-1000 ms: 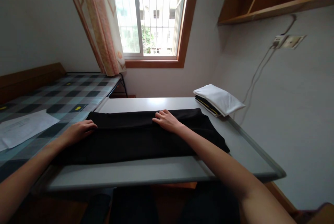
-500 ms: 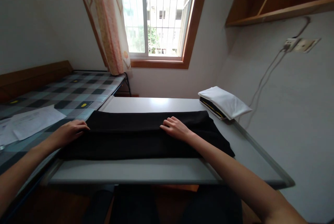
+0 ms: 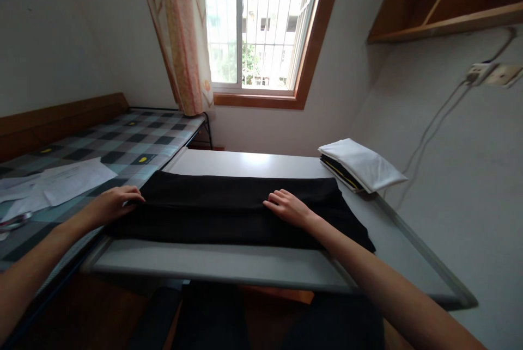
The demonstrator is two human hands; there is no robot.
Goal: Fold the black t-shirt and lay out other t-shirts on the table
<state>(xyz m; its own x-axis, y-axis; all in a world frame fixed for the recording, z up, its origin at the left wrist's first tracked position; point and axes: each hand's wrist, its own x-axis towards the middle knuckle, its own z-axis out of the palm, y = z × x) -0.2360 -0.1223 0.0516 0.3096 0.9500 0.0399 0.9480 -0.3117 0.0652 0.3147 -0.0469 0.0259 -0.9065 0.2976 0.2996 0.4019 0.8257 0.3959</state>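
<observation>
A long piece of black cloth [image 3: 204,222] lies spread across the white table [image 3: 245,262], a crease running along its length. My left hand [image 3: 122,201] is at the cloth's left end, with fingers and thumb closed on its edge. Right of the cloth's middle, my right hand [image 3: 286,206] rests on top along the crease, its fingers curled together and pinching the fabric. The fingertips are small in view.
Folded white and dark cloths [image 3: 362,164] are stacked at the table's back right. To the left stands a bed with a checked cover [image 3: 118,140], with papers [image 3: 77,178] on it. A wooden shelf [image 3: 445,26] hangs upper right.
The whole view has shifted, so the scene sits slightly further right. Both hands stay at about the same places on the cloth, and its front edge looks slightly changed.
</observation>
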